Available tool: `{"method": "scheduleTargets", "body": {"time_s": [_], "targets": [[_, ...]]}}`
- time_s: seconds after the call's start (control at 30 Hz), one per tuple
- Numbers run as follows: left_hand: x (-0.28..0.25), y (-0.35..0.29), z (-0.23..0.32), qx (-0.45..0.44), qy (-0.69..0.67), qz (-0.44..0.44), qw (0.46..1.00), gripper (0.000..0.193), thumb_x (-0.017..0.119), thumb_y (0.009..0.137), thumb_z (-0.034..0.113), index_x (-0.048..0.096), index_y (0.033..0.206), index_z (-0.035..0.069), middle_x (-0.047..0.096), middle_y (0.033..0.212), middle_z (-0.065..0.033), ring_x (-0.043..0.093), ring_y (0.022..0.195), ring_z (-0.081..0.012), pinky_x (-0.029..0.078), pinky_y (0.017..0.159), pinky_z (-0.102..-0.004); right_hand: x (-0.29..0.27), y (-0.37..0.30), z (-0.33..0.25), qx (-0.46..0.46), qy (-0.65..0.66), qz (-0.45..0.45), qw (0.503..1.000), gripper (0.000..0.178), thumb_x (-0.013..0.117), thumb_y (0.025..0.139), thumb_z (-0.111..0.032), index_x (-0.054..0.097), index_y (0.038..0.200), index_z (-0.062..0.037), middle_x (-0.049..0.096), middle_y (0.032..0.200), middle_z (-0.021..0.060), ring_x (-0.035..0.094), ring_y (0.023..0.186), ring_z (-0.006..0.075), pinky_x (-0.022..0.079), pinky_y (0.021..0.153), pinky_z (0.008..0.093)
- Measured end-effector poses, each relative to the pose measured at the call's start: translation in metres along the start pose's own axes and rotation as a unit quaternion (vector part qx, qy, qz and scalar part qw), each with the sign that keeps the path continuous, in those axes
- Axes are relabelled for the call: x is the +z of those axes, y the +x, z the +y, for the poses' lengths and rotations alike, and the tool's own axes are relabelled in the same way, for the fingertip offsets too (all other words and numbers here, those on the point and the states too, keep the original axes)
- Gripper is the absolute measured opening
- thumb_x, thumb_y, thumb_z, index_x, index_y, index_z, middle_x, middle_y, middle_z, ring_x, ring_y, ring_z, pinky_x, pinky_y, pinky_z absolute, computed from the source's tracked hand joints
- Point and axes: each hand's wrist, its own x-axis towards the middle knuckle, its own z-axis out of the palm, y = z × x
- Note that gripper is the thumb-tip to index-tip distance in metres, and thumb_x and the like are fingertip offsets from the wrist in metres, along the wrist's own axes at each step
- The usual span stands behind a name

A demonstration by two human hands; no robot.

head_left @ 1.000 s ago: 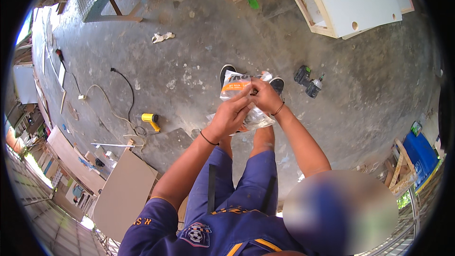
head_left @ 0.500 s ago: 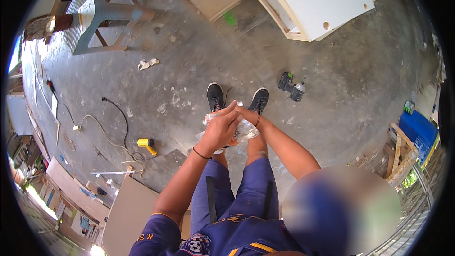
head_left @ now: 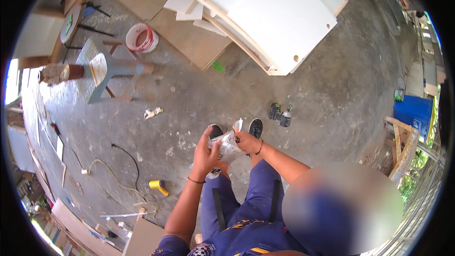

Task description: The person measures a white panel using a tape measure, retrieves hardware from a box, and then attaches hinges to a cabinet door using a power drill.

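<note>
- The crinkled, clear plastic bag with orange marks is between the two hands, above the feet.
- The right hand has a narrow grip, pinching the bag's right edge.
- The left hand lies along the bag's left side, thumb and fingers spread; whether it bears any hold, I cannot tell.
- Grey concrete floor runs from below the bag to the near corner of the large white flat panel, well beyond it.
- Right of the bag and slightly farther out, the black-and-grey cordless drill lies on that floor.
- Left of the bag and nearer the body lies the yellow, pistol-shaped tool.
- Far beyond the bag, leftward, the round white-and-red bucket has red residue inside.
- The bag's contents are indistinct.
</note>
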Motion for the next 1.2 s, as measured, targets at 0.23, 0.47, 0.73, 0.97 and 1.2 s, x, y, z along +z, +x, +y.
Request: {"method": "scheduleTargets", "body": {"time_s": [0.23,0.47,0.73,0.97,1.2], "targets": [[0.007,0.035,-0.007,-0.108,-0.072,-0.05,0.99,0.026,0.051,0.09,0.021,0.06,0.1,-0.002,0.059,0.068,-0.0104,0.05,0.063,-0.0091,0.044,0.059,-0.0272,-0.043,0.01,-0.017,-0.004,0.013,-0.009,1.0,0.026,0.061,0.078,-0.008,0.063,0.103,-0.0021,0.066,0.082,0.0106,0.058,0.073,0.0121,0.045,0.068,0.0264],[0.05,0.08,0.017,-0.138,0.034,-0.088,0.986,0.027,0.049,0.09,0.023,0.059,0.089,-0.002,0.055,0.066,-0.0182,0.05,0.06,-0.0166,0.042,0.058,-0.0321,-0.13,-0.005,-0.007,-0.037,0.04,0.128,0.99,0.026,0.067,0.079,-0.017,0.063,0.1,-0.0006,0.062,0.077,-0.0007,0.053,0.078,0.0088,0.042,0.077,0.024],[0.115,0.119,-0.01,-0.114,0.095,-0.122,0.981,0.03,0.045,0.089,0.027,0.059,0.094,0.001,0.058,0.079,-0.0254,0.055,0.079,-0.0449,0.043,0.066,-0.0472,-0.23,-0.04,-0.037,-0.03,0.417,0.283,0.863,0.014,0.065,0.08,-0.015,0.06,0.089,-0.0064,0.051,0.061,-0.0026,0.044,0.049,0.0042,0.033,0.043,0.0212],[0.124,0.137,-0.033,-0.187,0.14,-0.042,0.971,0.038,0.042,0.091,0.031,0.059,0.103,0.0,0.06,0.097,-0.0257,0.056,0.095,-0.0414,0.044,0.08,-0.0432,-0.248,-0.056,-0.028,-0.063,0.512,0.304,0.801,0.01,0.062,0.084,-0.016,0.054,0.082,-0.0108,0.053,0.069,0.0001,0.043,0.049,0.007,0.032,0.044,0.0223],[0.091,0.112,-0.071,-0.283,0.0,-0.011,0.959,0.05,0.039,0.092,0.042,0.057,0.106,-0.003,0.062,0.093,-0.0191,0.058,0.085,-0.0329,0.046,0.08,-0.0396,-0.194,-0.065,-0.012,-0.049,0.57,0.31,0.759,0.014,0.061,0.084,-0.022,0.054,0.084,-0.0099,0.058,0.074,0.0055,0.042,0.048,0.0082,0.033,0.044,0.0229]]}}
